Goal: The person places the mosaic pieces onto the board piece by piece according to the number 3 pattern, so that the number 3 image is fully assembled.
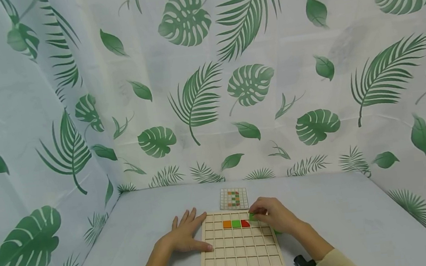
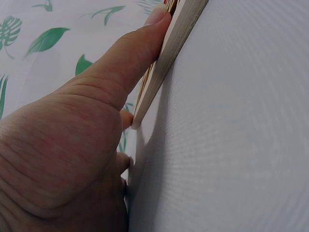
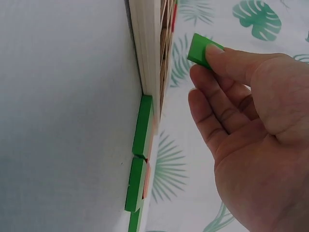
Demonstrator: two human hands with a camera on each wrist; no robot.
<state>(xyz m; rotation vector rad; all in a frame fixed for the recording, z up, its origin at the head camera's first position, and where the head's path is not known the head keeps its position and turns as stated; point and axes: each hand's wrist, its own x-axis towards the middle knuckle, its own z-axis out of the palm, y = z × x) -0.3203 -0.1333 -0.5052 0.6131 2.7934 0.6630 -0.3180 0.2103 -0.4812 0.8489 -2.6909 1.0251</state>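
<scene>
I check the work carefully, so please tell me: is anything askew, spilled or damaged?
Nothing stands out. The orange tile, green tile and red tile sit side by side in one row of the wooden board, the card lies just beyond it, and the right hand pinches another green piece. I see no spill or damage.

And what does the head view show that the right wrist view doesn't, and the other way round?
Only the head view: the left hand at the board's left edge, the pattern card beyond it, and the orange tile and placed green tile on the grid.

Only the right wrist view: separate green pieces lined up beside the board; the head view gives just a green sliver there.

Both: the right hand pinching the held green tile, the board, and the leaf-print curtain.
</scene>
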